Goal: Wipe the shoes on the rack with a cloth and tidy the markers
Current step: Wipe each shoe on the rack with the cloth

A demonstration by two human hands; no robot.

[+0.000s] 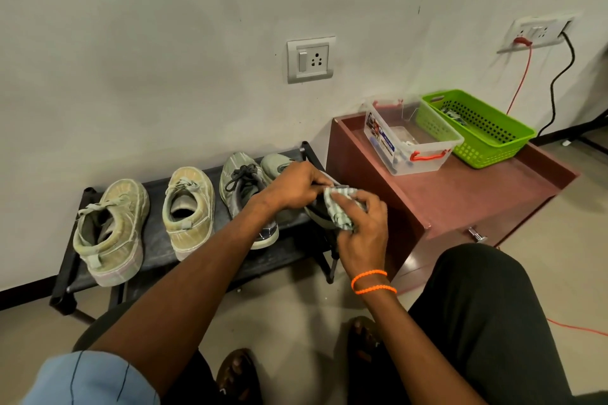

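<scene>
1. a grey shoe (320,212) is held just right of the frame's centre, at the right end of the black rack (158,250) – the left hand (291,186) is curled round its upper edge, fingers closed on it.
2. a bunched striped cloth (339,209) is pressed against the shoe's side by the right hand (360,233), whose fingers are folded round the cloth; an orange bead bracelet (371,281) is worn at that wrist.
3. on the rack, left of centre, two pale green sneakers (112,230) and a grey laced shoe (243,187) are set with toes toward the wall.
4. to the right, a maroon cabinet (460,194) carries a clear plastic box (408,138) and, touching it, a green basket (477,125) – markers cannot be told apart inside either.
</scene>
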